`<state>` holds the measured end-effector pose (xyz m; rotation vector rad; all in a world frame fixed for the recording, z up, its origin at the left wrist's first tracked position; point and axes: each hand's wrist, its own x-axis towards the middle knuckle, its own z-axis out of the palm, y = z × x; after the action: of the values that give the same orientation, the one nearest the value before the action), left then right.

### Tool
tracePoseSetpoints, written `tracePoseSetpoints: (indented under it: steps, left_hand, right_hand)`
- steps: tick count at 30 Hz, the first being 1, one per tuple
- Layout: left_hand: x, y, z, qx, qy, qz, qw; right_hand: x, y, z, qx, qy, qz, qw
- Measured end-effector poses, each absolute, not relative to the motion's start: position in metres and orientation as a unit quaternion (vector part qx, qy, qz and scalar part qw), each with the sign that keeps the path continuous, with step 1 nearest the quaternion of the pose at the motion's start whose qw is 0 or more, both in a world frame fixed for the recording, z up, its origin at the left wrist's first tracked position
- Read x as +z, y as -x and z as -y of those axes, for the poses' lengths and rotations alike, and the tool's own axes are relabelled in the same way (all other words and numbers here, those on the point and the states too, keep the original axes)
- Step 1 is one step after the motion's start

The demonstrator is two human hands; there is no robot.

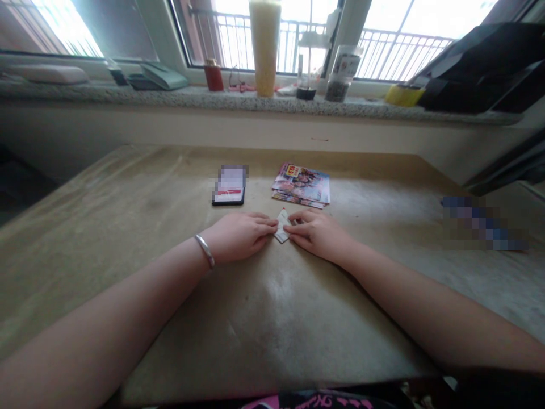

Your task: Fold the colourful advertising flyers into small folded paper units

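Observation:
A small piece of folded paper (281,232), whitish and kite-shaped with a red tip at its far end, lies on the table in front of me. My left hand (238,236), with a silver bangle at the wrist, has its fingertips closed on the paper's left edge. From the other side, the thumb and fingers of my right hand (319,234) grip the paper's right edge. Part of the paper is hidden under the fingertips.
Beyond my hands lie a phone (230,186) and a stack of colourful printed leaflets (304,184). A blurred flat item (481,224) rests at the right. Bottles and other things line the stone windowsill (170,97) behind the table (272,318).

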<state>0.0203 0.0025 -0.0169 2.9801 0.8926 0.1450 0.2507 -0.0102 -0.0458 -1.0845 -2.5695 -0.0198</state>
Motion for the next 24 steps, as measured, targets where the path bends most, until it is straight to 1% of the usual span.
tracePoseSetpoints:
  steps: [8,13,17,20,24]
  left_hand:
    - [-0.026,-0.016,-0.008,0.115,-0.960,-0.252,0.048]
    - [-0.029,-0.024,-0.004,0.124,-0.953,-0.265,0.082]
    - [-0.033,-0.027,-0.005,0.138,-0.944,-0.295,0.061]
    - [-0.035,-0.026,-0.007,0.141,-0.940,-0.307,0.057]
    - [-0.035,-0.023,-0.008,0.139,-0.941,-0.306,0.025]
  right_hand:
    - [-0.045,-0.254,0.002,-0.004,0.391,0.905,0.169]
    - [-0.045,-0.255,-0.003,0.010,0.409,0.893,0.190]
    - [-0.041,-0.254,0.002,0.047,0.392,0.897,0.198]
    - [-0.040,-0.252,0.005,0.044,0.391,0.899,0.193]
    - [-0.043,-0.251,0.004,0.031,0.385,0.900,0.202]
